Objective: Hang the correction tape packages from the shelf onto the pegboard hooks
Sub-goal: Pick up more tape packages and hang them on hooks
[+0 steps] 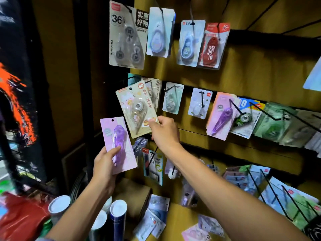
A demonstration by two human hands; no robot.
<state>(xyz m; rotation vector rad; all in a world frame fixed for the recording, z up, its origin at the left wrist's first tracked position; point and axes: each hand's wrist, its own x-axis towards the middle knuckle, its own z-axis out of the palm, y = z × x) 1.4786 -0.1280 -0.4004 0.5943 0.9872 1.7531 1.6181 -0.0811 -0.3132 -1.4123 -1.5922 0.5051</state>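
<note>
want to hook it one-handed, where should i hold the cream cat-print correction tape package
Pinch the cream cat-print correction tape package at its flat lower right corner, coming from below, as the right hand does; that keeps the grip clear of the bulging blister and the top hang hole.

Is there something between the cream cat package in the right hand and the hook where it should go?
The right hand pinches the cream package by its lower corner, tilted, in front of the middle row's leftmost hooks. Those hooks already carry hanging packages, but the rod tips appear free. Nothing visible blocks the way.

Loose packages [157,221] on the shelf look blurred, their print perhaps unreadable.
</note>
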